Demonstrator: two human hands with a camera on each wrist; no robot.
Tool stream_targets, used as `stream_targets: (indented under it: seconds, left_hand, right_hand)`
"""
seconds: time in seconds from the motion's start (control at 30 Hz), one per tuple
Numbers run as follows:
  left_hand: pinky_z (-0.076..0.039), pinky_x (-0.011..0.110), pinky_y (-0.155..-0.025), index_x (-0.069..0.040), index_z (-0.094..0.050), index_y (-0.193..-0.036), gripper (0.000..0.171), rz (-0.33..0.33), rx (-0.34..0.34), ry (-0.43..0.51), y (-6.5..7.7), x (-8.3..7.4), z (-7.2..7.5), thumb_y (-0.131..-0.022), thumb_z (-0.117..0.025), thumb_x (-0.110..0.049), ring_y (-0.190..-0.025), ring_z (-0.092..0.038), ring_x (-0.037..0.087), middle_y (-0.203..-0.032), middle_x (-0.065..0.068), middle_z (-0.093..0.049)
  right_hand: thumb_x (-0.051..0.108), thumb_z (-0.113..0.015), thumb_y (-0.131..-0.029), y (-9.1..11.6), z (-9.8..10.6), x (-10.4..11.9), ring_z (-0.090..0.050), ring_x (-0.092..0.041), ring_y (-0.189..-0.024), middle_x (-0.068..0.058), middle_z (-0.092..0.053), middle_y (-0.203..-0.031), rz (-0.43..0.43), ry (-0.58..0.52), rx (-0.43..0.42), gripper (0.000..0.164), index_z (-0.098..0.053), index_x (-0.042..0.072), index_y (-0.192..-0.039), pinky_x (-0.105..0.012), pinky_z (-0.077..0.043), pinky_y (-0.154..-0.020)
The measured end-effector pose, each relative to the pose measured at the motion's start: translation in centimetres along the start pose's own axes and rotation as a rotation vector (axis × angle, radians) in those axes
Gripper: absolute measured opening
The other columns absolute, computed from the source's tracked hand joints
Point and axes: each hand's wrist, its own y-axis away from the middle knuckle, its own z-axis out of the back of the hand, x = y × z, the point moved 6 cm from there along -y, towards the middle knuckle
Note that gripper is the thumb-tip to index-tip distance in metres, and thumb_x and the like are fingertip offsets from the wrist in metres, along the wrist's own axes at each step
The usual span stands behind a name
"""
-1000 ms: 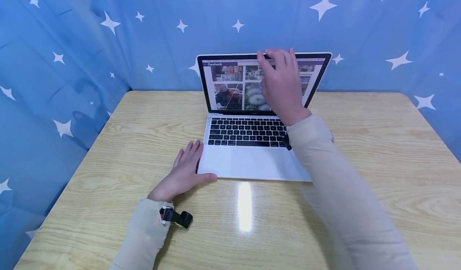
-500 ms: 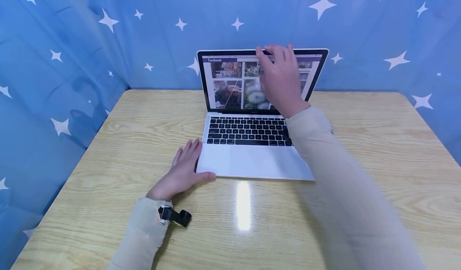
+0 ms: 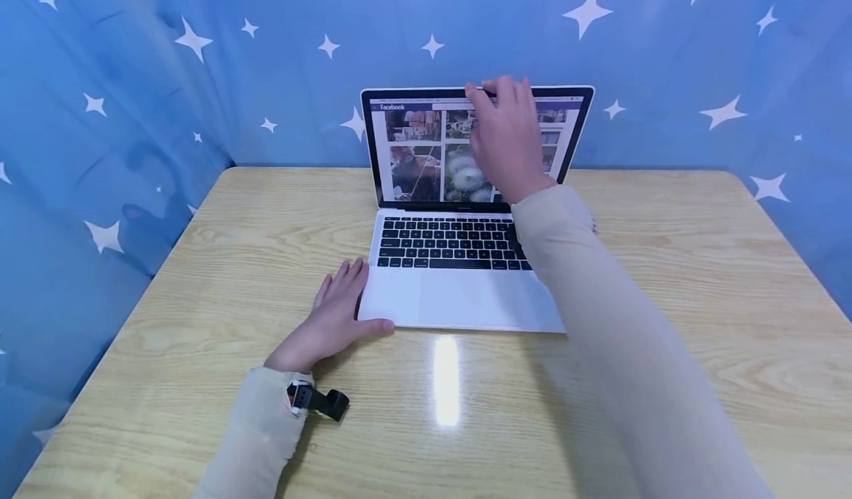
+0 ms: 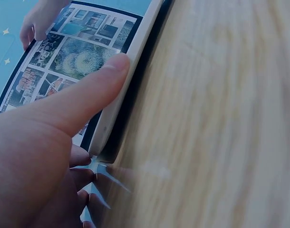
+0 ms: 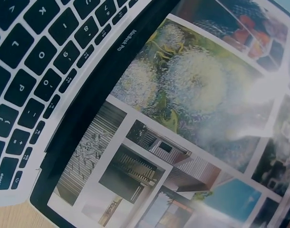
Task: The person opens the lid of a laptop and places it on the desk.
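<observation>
A silver laptop (image 3: 466, 299) with a black keyboard stands unfolded on the table. Its lit screen (image 3: 416, 174) shows a page of photos headed Facebook. My right hand (image 3: 509, 137) grips the screen's top edge right of its middle, thumb on the front bezel and fingers reaching over the rim. With fingers stretched along the base's left side, my left hand (image 3: 333, 314) braces the front left corner. In the left wrist view its thumb (image 4: 102, 85) lies against the front edge of the base. The right wrist view shows keys (image 5: 40, 57) and screen close up.
The pale wood table (image 3: 220, 277) extends to both sides of the laptop. Behind it hangs a blue curtain (image 3: 279, 70) with white stars. A black wrist camera (image 3: 319, 401) sits on the left sleeve.
The screen has tilted a little further back, its top edge moving away with my right hand on it. My left hand has stayed at the base's corner.
</observation>
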Motion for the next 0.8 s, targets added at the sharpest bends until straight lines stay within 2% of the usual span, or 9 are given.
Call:
stream_targets:
  seconds: [0.2, 0.47, 0.8]
  left_hand:
    - [0.008, 0.044, -0.105, -0.004, -0.009, -0.143, 0.109, -0.004, -0.015, -0.002, 0.4, 0.0, -0.1, -0.068, -0.054, -0.07, -0.135, 0.007, 0.025, -0.149, 0.01, -0.003]
    - [0.008, 0.044, -0.105, -0.003, -0.009, -0.143, 0.109, -0.017, -0.028, 0.007, 0.7, -0.2, -0.1, -0.069, -0.054, -0.07, -0.135, 0.006, 0.026, -0.149, 0.011, -0.003]
    - [0.009, 0.042, -0.105, -0.004, -0.009, -0.143, 0.108, -0.01, -0.043, 0.019, 1.2, -0.4, -0.5, -0.069, -0.054, -0.069, -0.134, 0.007, 0.024, -0.149, 0.01, -0.003]
  right_hand:
    - [0.004, -0.046, -0.083, -0.2, -0.8, 0.3, -0.035, -0.03, -0.116, -0.016, -0.042, -0.121, 0.008, 0.078, 0.017, 0.045, -0.045, 0.008, -0.128, -0.039, 0.0, -0.107]
    - [0.007, -0.039, -0.085, -0.2, -1.2, 0.3, -0.035, -0.032, -0.114, -0.018, -0.039, -0.122, 0.032, 0.183, 0.03, 0.045, -0.04, 0.005, -0.13, -0.044, -0.004, -0.107]
    - [0.006, -0.044, -0.081, -0.7, -2.2, -0.5, -0.024, -0.031, -0.123, -0.017, -0.031, -0.13, -0.011, 0.157, 0.183, 0.06, -0.029, 0.009, -0.139, -0.043, 0.005, -0.106]
